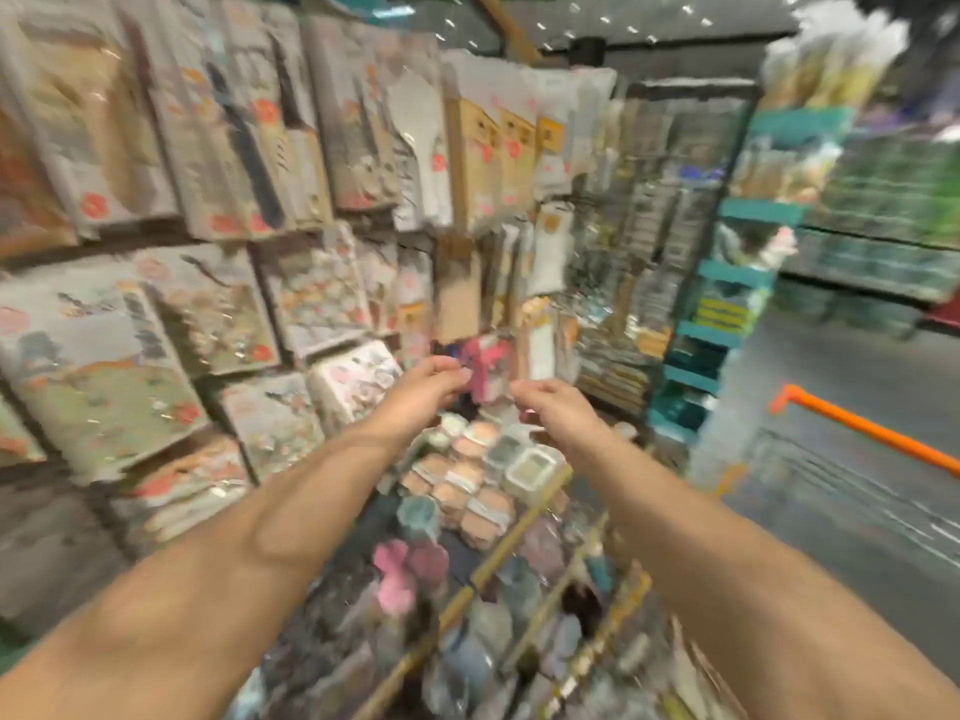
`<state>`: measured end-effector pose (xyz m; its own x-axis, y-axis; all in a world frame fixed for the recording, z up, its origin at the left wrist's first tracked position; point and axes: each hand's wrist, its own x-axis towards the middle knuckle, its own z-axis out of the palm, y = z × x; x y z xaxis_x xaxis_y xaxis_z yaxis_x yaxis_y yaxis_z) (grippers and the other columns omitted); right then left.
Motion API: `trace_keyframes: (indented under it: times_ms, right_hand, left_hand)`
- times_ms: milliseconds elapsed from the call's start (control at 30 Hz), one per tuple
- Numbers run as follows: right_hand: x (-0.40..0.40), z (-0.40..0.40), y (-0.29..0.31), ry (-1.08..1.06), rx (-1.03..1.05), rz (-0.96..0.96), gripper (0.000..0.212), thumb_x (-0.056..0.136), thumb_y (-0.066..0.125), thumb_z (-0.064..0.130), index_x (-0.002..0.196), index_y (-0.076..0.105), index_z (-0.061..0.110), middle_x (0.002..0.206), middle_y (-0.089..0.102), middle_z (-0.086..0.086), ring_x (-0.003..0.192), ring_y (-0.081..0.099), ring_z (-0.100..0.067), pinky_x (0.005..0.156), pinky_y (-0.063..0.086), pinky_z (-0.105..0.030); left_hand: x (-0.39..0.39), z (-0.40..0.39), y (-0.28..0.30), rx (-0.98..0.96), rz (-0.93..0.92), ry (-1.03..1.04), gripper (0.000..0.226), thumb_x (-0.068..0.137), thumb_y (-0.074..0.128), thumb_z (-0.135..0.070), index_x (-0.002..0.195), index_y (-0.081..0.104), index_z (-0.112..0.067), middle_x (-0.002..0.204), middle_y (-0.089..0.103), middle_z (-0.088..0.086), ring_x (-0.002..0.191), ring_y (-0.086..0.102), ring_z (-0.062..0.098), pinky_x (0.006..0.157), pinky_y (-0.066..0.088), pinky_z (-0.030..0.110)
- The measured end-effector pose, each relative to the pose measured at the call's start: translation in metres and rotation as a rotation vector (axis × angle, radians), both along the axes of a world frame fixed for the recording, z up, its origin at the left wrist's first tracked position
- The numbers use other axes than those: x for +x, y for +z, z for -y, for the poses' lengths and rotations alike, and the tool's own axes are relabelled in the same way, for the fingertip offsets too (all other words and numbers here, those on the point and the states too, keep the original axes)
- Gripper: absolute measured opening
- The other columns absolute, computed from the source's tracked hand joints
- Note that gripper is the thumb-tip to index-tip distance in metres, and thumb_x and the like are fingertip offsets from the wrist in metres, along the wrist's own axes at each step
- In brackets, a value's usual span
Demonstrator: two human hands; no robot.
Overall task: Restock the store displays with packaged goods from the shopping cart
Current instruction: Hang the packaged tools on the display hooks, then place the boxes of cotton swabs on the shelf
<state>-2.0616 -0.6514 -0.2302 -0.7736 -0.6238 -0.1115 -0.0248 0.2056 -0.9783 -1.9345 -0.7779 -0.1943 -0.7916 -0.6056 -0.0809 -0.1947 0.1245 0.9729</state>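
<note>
The view is motion-blurred. A pink package [488, 367] hangs in front of the display wall [311, 210] at mid height, among rows of hanging packaged goods. My left hand [423, 389] reaches forward and its curled fingertips pinch the package's left edge. My right hand [553, 405] is stretched out beside it, fingers curled at the package's right edge; the blur hides whether it grips anything. An orange cart handle [862, 426] shows at the right.
Below my hands lies a sloped shelf of small round and square lidded containers [470, 478] behind wooden rails [498, 558]. A teal shelf stand [727, 283] closes the aisle end. Grey floor [852, 511] opens to the right.
</note>
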Motion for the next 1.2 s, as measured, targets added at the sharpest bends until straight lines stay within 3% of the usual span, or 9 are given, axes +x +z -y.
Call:
trace_keyframes:
  times_ms: [267, 433, 500, 633, 767, 900, 967, 1067, 1200]
  right_hand:
    - [0.002, -0.202, -0.094, -0.364, 0.144, 0.192, 0.021, 0.097, 0.059, 0.029, 0.078, 0.055, 0.021, 0.072, 0.052, 0.002, 0.062, 0.048, -0.009, 0.057, 0.032, -0.022]
    - [0.039, -0.288, -0.181, -0.536, 0.243, 0.41, 0.029, 0.097, 0.06, 0.03, 0.071, 0.052, 0.021, 0.071, 0.052, 0.001, 0.06, 0.046, -0.011, 0.056, 0.03, -0.023]
    - [0.053, -0.306, -0.214, -0.551, 0.285, 0.504, 0.026, 0.098, 0.058, 0.031, 0.075, 0.052, 0.021, 0.071, 0.051, -0.001, 0.059, 0.045, -0.012, 0.054, 0.03, -0.024]
    - [0.07, -0.323, -0.265, -0.547, 0.325, 0.68, 0.028, 0.099, 0.057, 0.031, 0.097, 0.061, 0.003, 0.085, 0.056, -0.025, 0.068, 0.057, -0.033, 0.068, 0.052, -0.03]
    - [0.085, -0.328, -0.32, -0.528, 0.449, 0.723, 0.024, 0.095, 0.063, 0.037, 0.087, 0.058, 0.014, 0.082, 0.056, -0.005, 0.074, 0.051, -0.018, 0.062, 0.039, -0.029]
    - [0.091, -0.323, -0.362, -0.504, 0.46, 0.727, 0.035, 0.091, 0.065, 0.042, 0.078, 0.051, 0.014, 0.07, 0.039, -0.007, 0.057, 0.038, -0.018, 0.052, 0.028, -0.028]
    - [0.08, -0.311, -0.375, -0.494, 0.51, 0.668, 0.036, 0.088, 0.069, 0.046, 0.092, 0.058, 0.012, 0.078, 0.052, -0.006, 0.066, 0.052, -0.019, 0.059, 0.038, -0.031]
    - [0.051, -0.295, -0.392, -0.42, 0.573, 0.541, 0.062, 0.082, 0.069, 0.058, 0.122, 0.059, 0.012, 0.113, 0.065, -0.007, 0.103, 0.063, -0.028, 0.077, 0.047, -0.033]
    - [0.016, -0.278, -0.411, -0.196, 0.667, 0.536, 0.114, 0.06, 0.077, 0.074, 0.15, 0.034, 0.019, 0.152, 0.04, -0.004, 0.137, 0.042, -0.028, 0.109, 0.038, -0.038]
  left_hand:
    - [-0.068, -0.154, -0.108, 0.116, 0.213, -0.467, 0.015, 0.097, 0.058, -0.018, 0.083, 0.055, -0.022, 0.082, 0.059, 0.003, 0.07, 0.053, 0.011, 0.053, 0.039, 0.017]
    - [-0.058, -0.226, -0.209, 0.256, 0.438, -0.609, 0.02, 0.083, 0.072, -0.026, 0.094, 0.057, -0.02, 0.08, 0.06, 0.001, 0.056, 0.05, 0.007, 0.048, 0.03, 0.019]
    - [-0.048, -0.243, -0.243, 0.362, 0.54, -0.64, 0.029, 0.069, 0.072, -0.035, 0.088, 0.055, -0.021, 0.079, 0.06, 0.001, 0.059, 0.05, 0.011, 0.051, 0.029, 0.02]
    - [-0.036, -0.257, -0.304, 0.408, 0.701, -0.527, 0.006, 0.099, 0.054, -0.015, 0.099, 0.061, -0.015, 0.086, 0.063, 0.002, 0.07, 0.061, 0.008, 0.055, 0.047, 0.017]
    - [-0.02, -0.246, -0.341, 0.33, 0.832, -0.575, 0.037, 0.097, 0.058, -0.031, 0.13, 0.056, -0.014, 0.128, 0.061, 0.015, 0.114, 0.061, 0.027, 0.076, 0.043, 0.03]
    - [-0.016, -0.244, -0.36, 0.316, 0.926, -0.571, 0.042, 0.099, 0.053, -0.033, 0.132, 0.052, -0.007, 0.114, 0.061, 0.009, 0.112, 0.057, 0.023, 0.087, 0.043, 0.033]
    - [-0.019, -0.244, -0.367, 0.331, 0.957, -0.51, 0.044, 0.101, 0.052, -0.026, 0.132, 0.05, 0.005, 0.109, 0.059, 0.023, 0.109, 0.057, 0.036, 0.074, 0.041, 0.028]
    - [-0.017, -0.238, -0.381, 0.326, 0.962, -0.425, 0.032, 0.099, 0.055, -0.021, 0.126, 0.056, -0.004, 0.1, 0.057, 0.01, 0.094, 0.056, 0.022, 0.077, 0.041, 0.029]
    - [-0.013, -0.23, -0.404, 0.344, 0.92, -0.355, 0.036, 0.094, 0.063, -0.033, 0.125, 0.056, -0.016, 0.106, 0.059, 0.002, 0.095, 0.055, 0.017, 0.077, 0.041, 0.03]
